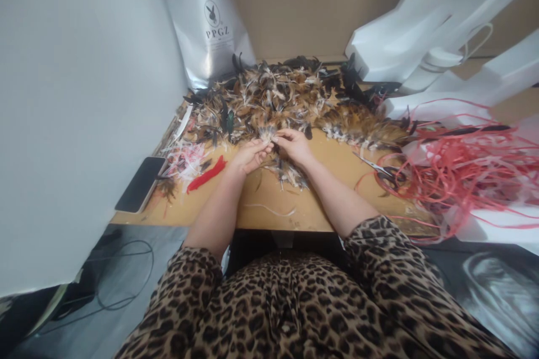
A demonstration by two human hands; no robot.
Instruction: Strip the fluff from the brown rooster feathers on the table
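Both hands meet over the front edge of a big pile of brown, black and white feathers (273,90). My left hand (253,154) is closed around the base of a small bunch of feathers (266,133), whose grey-brown tips fan upward. The thumb and fingers of my right hand (293,145) pinch the same bunch from the right side. A few loose feathers (288,174) lie on the wooden table (269,207) just below the hands. The exact grip of the fingertips is too small to make out.
A phone (141,184), a red bundle (206,174) and pink-white strips (185,160) lie left. Scissors (379,167) and tangled red ribbon (471,168) lie right, near a row of tied feathers (366,123). A silver bag (210,22) stands behind; a white panel (84,95) borders the left.
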